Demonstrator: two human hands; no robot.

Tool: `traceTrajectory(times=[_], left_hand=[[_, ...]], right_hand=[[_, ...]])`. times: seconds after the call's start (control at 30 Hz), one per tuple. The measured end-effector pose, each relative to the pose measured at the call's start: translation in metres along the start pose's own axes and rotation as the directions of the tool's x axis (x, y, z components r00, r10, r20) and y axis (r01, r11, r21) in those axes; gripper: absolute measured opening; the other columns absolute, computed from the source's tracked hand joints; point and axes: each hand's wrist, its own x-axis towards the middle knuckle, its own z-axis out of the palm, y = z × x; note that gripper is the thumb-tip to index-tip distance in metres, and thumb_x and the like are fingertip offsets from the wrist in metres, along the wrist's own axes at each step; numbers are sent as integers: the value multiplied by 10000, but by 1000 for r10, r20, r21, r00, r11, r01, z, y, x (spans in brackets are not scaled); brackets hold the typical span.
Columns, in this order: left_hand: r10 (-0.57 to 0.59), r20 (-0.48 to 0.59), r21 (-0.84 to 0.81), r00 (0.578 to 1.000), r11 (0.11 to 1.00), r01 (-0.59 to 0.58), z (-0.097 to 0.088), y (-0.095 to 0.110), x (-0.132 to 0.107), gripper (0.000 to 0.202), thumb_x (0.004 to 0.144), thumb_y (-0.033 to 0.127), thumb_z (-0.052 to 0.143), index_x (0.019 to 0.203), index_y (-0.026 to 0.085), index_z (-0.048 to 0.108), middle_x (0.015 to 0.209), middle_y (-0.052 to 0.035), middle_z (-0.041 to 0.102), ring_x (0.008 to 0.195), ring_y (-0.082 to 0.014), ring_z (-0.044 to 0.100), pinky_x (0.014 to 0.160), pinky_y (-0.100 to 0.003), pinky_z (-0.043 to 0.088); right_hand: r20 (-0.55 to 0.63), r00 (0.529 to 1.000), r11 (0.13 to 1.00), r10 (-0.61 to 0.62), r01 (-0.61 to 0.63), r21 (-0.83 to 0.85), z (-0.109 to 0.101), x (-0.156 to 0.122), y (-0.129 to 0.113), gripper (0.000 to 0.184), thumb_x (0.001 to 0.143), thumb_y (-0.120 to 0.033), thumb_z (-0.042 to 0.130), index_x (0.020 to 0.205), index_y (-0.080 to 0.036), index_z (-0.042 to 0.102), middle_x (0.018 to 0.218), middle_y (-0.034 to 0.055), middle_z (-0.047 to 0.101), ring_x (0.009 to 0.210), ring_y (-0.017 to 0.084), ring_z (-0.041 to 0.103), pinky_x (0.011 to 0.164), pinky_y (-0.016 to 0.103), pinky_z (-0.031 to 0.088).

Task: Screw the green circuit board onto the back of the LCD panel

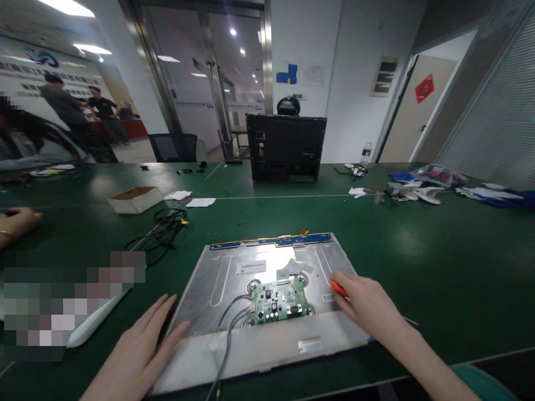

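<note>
A metal-backed display panel (225, 273) lies face down on the table before me, with a blue circuit strip (276, 241) along its far edge. A green circuit board (278, 301) sits at its middle, and grey cables (229, 340) run from the board over the near edge. My left hand (146, 340) rests at the panel's left edge, fingers stretched and holding nothing. Over the panel's right side, my right hand (363, 303) is closed around an orange-handled screwdriver (339, 288), mostly hidden by the fingers. A thin rod shows beyond that wrist.
A black monitor housing (287, 147) stands at the back. To the left are an open white box (136, 200), black cables (167, 228) and another person's hand (20, 223). Plastic bags (438, 175) and scraps lie at the far right, near a bottle (366, 153).
</note>
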Motion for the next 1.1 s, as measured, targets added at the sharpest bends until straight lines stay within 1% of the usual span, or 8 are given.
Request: traceTrajectory(times=[0.1,0.2,0.37,0.5,0.67,0.8,0.93,1.1], left_hand=[[-14,29,-11,999,1000,14,8,-9,-13,711,832,713,321,1215,181,596,1157,-124,674,1093,-332,615,925,-469,512],[27,45,-41,999,999,-25,12,-12,-17,660,847,678,343,1278,228,562,1163,-82,677,1121,-318,603,963,-465,495],[92,43,-94,995,992,-88,13,-17,-17,589,883,627,346,1320,276,529,1236,-32,645,1134,-282,604,967,-418,509],[143,106,-130,984,983,-129,12,-11,-11,571,899,600,371,1348,275,509,1294,-26,608,1145,-266,602,972,-392,511],[249,160,-189,955,958,-218,11,25,4,552,925,538,392,1389,249,469,1376,-41,536,1230,-260,535,1028,-385,463],[346,283,-202,895,933,-297,13,57,21,544,933,486,425,1413,231,431,1432,-77,456,1294,-285,462,1045,-453,429],[420,384,-215,822,907,-363,25,89,35,600,947,494,388,1443,156,374,1464,-147,390,1348,-315,376,1069,-514,371],[464,420,-227,780,886,-404,40,140,51,659,964,529,303,1449,84,335,1478,-214,344,1377,-333,315,1088,-514,316]], right_hand=[[-17,999,999,39,-39,38,18,-8,1,168,920,-254,446,1004,-213,586,892,51,695,773,217,660,659,330,476],[-40,996,996,78,-77,35,27,-14,5,243,936,-302,429,1083,-217,603,974,81,712,822,231,676,668,331,490],[-54,994,994,99,-96,47,35,-18,8,312,935,-307,421,1181,-219,591,1041,94,711,866,238,681,686,334,503],[-72,985,987,156,-154,34,34,-17,13,312,932,-329,415,1140,-216,619,1001,98,718,833,240,680,662,330,497],[-38,963,964,267,-267,9,25,-14,37,310,931,-362,406,1060,-212,645,887,81,714,772,217,662,634,305,472],[-93,944,948,316,-319,-15,19,-9,58,360,923,-412,400,1055,-196,656,856,95,711,751,237,653,646,327,460],[-154,930,942,333,-334,22,18,-1,77,412,913,-468,395,1041,-190,671,842,107,717,753,258,657,654,334,450],[-204,919,940,338,-339,32,14,11,106,429,911,-487,378,976,-195,686,889,110,724,795,266,658,659,319,438]])
